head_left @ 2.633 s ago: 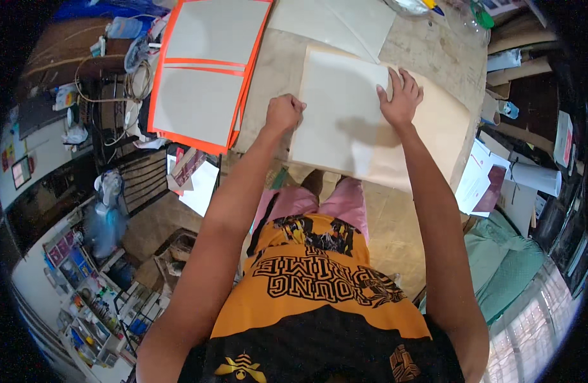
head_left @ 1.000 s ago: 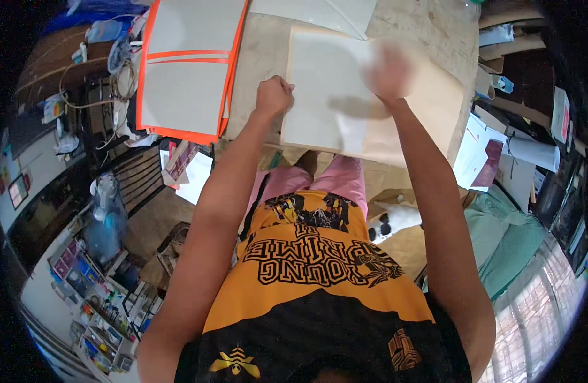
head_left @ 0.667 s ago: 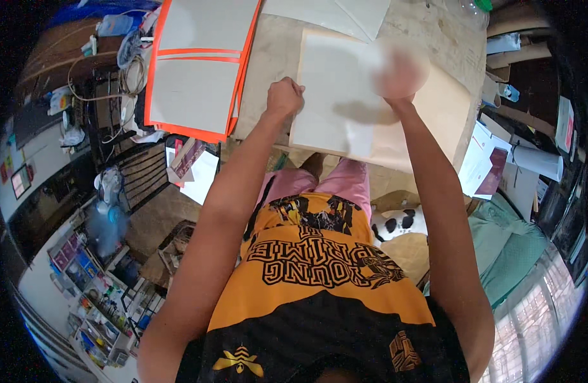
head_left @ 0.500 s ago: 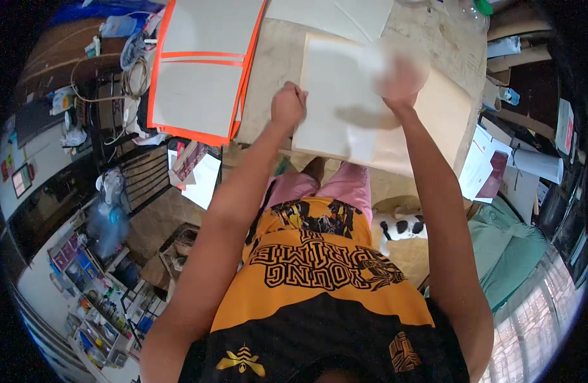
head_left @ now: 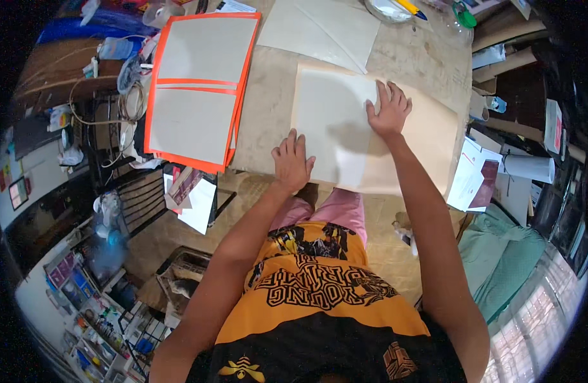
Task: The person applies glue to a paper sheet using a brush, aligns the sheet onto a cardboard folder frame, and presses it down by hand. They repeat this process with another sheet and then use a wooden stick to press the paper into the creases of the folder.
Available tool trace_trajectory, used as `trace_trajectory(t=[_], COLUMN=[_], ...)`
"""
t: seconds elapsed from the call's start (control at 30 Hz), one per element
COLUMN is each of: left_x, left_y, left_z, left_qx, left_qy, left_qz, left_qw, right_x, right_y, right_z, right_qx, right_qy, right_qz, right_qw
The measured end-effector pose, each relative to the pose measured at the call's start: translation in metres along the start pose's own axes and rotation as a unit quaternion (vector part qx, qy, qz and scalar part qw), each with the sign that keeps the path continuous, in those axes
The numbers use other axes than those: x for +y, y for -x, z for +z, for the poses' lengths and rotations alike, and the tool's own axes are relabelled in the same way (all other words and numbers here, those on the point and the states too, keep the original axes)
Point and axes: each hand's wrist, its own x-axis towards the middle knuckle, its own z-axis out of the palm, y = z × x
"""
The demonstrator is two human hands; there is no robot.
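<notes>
- Since half a second ago the left hand (head_left: 292,161) has opened from a loose fist at the cream sheet's (head_left: 335,124) near left corner and now lies flat, fingers slightly apart, at the worktop's (head_left: 268,96) near edge.
- The right hand (head_left: 388,110), blurred before, now rests sharp and flat on the sheet, fingers spread.
- The sheet overhangs the near edge.
- Orange-bordered boards (head_left: 198,83) fill the worktop's left side; a pale folded sheet (head_left: 322,29) lies at the far edge.
</notes>
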Motion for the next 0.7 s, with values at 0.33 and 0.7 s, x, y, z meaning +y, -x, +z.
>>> trace_trajectory(t=[0.33, 0.7], left_x=[0.004, -0.002], left_y=[0.002, -0.001], left_z=[0.007, 0.004], left_qx=[-0.015, -0.054], left_qy=[-0.023, -0.116], left_qz=[0.009, 0.014], left_qw=[1.000, 0.992], right_x=[0.008, -0.002], right_y=[0.008, 0.016], right_z=[0.002, 0.014], right_qx=[-0.051, -0.026], right_qy=[0.048, 0.038], right_qz=[0.007, -0.012], right_qw=[0.997, 0.999])
